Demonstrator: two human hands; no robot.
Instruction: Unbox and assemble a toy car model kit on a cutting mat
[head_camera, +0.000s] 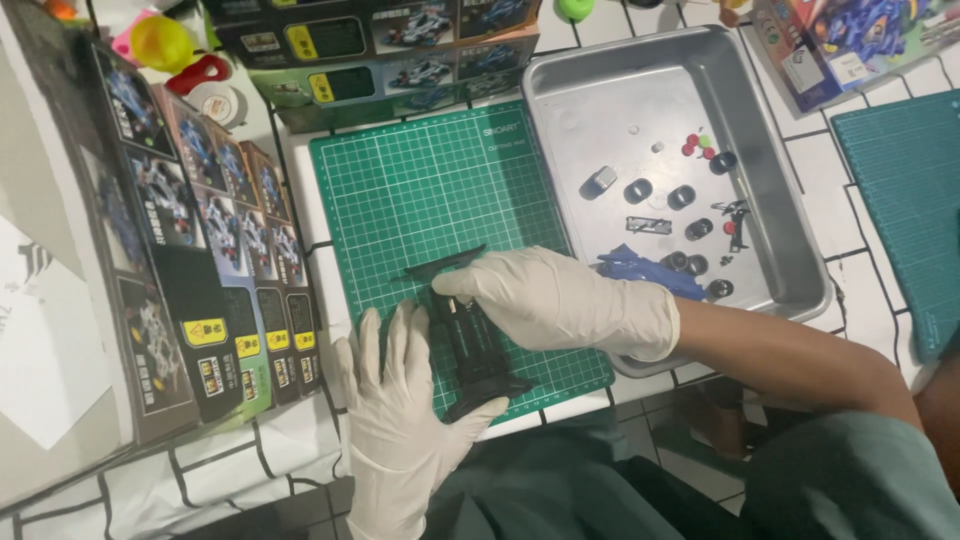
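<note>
While holding black chassis (470, 340): both hands (left hand (400, 420), right hand (550, 300)) clasped; tray (600, 90) with wheels (682, 197).

Counts around the metal tray (560, 90)

I see seven black tyres (682, 196) and four small red beads (692, 140) inside the tray, one green cutting mat (440, 180) left of it, another right.

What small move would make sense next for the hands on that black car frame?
Probably reach for a black wheel in the metal tray. The left hand and right hand hold the black chassis on the green cutting mat, and it looks bare of wheels.
</note>
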